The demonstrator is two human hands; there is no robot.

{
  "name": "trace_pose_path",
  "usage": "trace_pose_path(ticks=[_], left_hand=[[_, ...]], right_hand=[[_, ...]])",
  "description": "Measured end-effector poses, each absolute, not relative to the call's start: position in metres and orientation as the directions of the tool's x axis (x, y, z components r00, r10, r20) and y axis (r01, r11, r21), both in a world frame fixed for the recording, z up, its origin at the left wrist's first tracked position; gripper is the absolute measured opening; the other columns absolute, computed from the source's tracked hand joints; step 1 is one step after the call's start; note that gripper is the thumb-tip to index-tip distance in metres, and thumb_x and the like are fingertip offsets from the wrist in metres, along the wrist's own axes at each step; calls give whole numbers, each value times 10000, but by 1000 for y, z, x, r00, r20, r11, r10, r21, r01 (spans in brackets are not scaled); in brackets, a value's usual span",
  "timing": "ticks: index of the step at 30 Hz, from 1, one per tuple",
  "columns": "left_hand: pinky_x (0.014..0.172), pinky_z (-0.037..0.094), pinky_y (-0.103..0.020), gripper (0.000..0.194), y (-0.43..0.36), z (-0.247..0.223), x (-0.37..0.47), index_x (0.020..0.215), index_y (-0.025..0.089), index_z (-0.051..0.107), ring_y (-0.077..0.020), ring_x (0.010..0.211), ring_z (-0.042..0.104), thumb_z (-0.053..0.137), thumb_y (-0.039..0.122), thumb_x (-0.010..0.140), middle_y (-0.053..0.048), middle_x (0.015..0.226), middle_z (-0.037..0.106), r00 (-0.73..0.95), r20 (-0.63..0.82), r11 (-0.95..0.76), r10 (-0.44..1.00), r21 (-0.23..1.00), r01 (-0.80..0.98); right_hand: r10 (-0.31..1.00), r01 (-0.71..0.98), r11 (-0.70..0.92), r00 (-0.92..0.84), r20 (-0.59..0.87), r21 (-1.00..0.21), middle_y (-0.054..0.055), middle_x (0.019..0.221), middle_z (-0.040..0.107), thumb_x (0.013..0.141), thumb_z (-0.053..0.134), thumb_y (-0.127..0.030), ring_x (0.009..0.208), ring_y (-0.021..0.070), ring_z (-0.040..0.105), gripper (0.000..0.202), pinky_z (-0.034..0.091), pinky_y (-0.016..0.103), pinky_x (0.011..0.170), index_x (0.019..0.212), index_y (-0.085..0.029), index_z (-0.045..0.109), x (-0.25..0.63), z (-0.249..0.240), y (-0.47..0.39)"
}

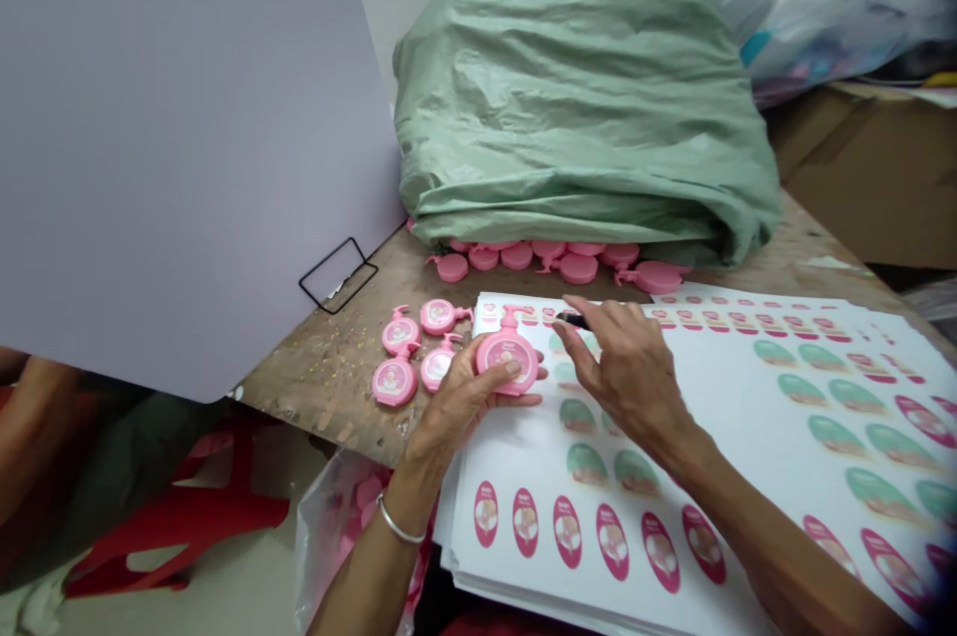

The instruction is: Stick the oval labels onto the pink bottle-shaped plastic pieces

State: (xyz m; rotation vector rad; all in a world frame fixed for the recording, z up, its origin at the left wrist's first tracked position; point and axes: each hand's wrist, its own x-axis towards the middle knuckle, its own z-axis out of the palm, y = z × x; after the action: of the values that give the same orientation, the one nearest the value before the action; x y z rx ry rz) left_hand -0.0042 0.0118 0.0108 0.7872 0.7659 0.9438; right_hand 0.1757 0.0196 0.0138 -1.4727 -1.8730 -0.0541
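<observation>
My left hand (468, 379) is closed round a small pink toy pump bottle (502, 353), which has a round printed label on its face; the thumb presses on that face. My right hand (624, 352) pinches a thin black tool (572, 320), just right of the bottle; its exact kind is hard to make out. Both hands are over a stack of white sticker sheets (523, 447) printed with pink ovals, green shapes and small hearts. Left of the bottle, several labelled pink pump bottles (395, 382) lie on the wooden table (321, 382).
Behind the sheets, a big green sack (583, 108) rests on the table, with unlabelled pink bottles (578, 267) along its front edge. A large grey panel (186, 138) stands at left. Below are a clear bag of pink pieces (329, 516) and a red stool (179, 526), near another person's arm (34, 427).
</observation>
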Motion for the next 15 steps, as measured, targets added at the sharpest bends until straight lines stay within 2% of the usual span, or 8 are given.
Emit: trace_pose_path(ticks=[3,4,6,9,11,13,15], left_hand=[[728,588,-338,402,4,10,0,1097,149,604,-221,880,680,755,229,734,-98,1021,679,445,-235,411,864,841,-353],[731,584,-332,406,1,9,1,1090,161,608,-214,884,672,762,214,718,-87,1029,673,457,-232,410,859,846,-341],[724,575,-324,409,-5,6,0,1080,173,607,-219,913,659,768,227,708,-83,1053,663,466,-236,410,853,855,-318],[698,557,-338,395,-10,-2,-10,1063,159,601,-236,866,663,717,393,766,-102,997,680,383,-282,392,880,886,-247],[726,534,-345,401,-8,-9,-21,1002,153,633,-241,837,654,671,488,785,-95,934,692,201,-291,314,935,945,-92],[775,502,-338,396,-2,-16,-32,941,159,674,-255,885,634,656,521,781,-88,936,696,0,-232,231,973,967,107],[822,474,-336,393,7,-22,-42,938,164,690,-269,953,615,649,522,780,-92,985,694,-115,-152,175,982,958,226]], right_hand=[[887,661,362,-26,461,-658,155,1312,576,782,695,-474,1132,282,577,731,478,429,910,1397,-188,425,168,6,23],[911,602,348,-35,412,-719,152,1363,540,743,725,-483,1177,281,563,799,484,432,936,1412,-200,394,165,2,25],[939,554,295,-17,344,-778,150,1362,543,711,743,-498,1208,288,554,803,480,458,973,1383,-203,419,163,-7,29],[942,566,245,54,332,-787,155,1299,593,716,727,-547,1154,292,591,733,498,471,947,1312,-189,495,179,-21,39],[933,606,228,87,349,-762,148,1227,638,766,674,-566,1061,277,633,631,522,451,884,1254,-187,548,201,-30,49],[924,700,191,109,368,-688,137,1132,678,831,593,-567,975,260,653,529,525,432,837,1192,-181,593,225,-38,63],[922,802,119,130,365,-586,136,1066,694,865,545,-541,944,257,651,478,512,423,829,1147,-161,619,245,-44,78]])
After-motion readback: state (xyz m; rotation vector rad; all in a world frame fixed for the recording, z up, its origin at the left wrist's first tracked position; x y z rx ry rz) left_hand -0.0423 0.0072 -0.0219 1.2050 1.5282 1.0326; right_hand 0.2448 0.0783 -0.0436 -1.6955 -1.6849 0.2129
